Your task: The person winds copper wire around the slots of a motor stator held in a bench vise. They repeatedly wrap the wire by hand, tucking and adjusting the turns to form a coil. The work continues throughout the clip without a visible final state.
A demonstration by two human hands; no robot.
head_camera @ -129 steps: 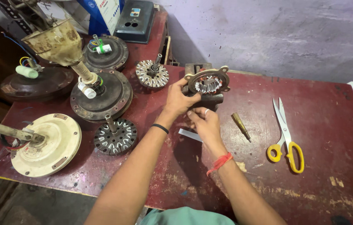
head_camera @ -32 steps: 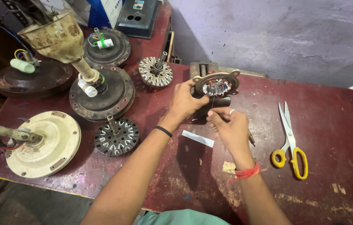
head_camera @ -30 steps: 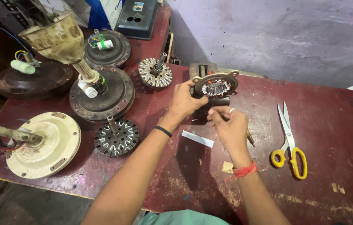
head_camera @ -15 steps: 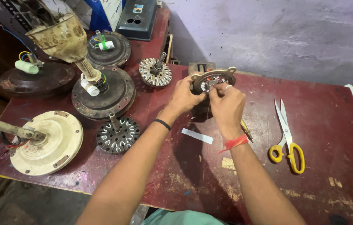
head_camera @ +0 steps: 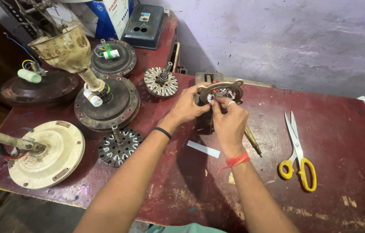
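A small round motor stator with copper windings and a brass-coloured rim stands raised on a dark block at the back of the red table. My left hand grips its left rim. My right hand is over its front, fingertips pinched at the windings; whether they hold anything is hidden. A thin metal tool lies just right of my right wrist. A white strip of paper lies on the table between my forearms.
Yellow-handled scissors lie to the right. On the left are a cream fan motor housing, a bare stator core, dark fan motor housings, a wound stator and a black box.
My right hand rose from the table near the white strip up onto the front of the stator. My left hand stayed on the rim.
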